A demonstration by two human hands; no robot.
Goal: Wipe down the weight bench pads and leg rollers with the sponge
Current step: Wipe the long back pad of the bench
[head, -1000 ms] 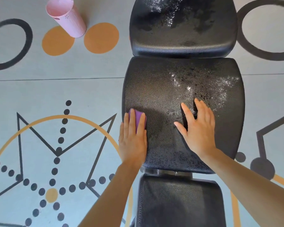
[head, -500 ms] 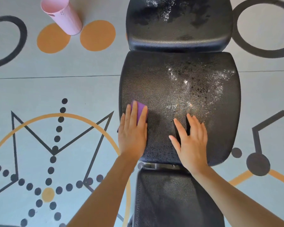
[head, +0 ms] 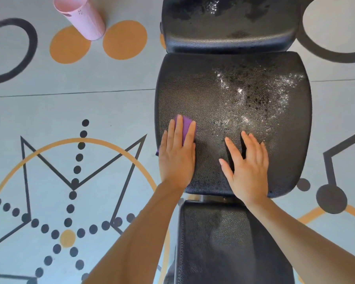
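We look straight down on a black bench [head: 232, 124] with three pebbled pads in a row; we take the middle pad [head: 234, 95] as our landmark.

Left hand [head: 177, 158]: lies flat on the near left part of the middle pad, fingers [head: 179, 130] straight and close together, pressing down on a purple sponge [head: 186, 126]. The sponge sits under the fingers, right by the pad's left edge; its far end shows past the fingertips, and a small purple corner peeks out by the little-finger side, over the pad's edge.

Right hand [head: 247, 169]: also on the middle pad, to the right of the left hand and apart from it. Palm down, fingers straight and slightly spread, thumb out toward the sponge side. It holds nothing.

Middle pad surface: a patch of white, glistening wet specks spreads across its far right part, just beyond the right fingertips. The area around the sponge looks duller.

Far pad [head: 230, 23]: butts against the middle pad's far edge; it too carries glistening specks near the top of the view.

Near pad [head: 223, 242]: narrower, sits between our forearms, with a gap and a bit of metal frame between it and the middle pad.

Floor [head: 111, 99]: grey with orange discs, black rings and dotted lines. A pink cup [head: 80, 17] stands on it, well to the far left of the middle pad.
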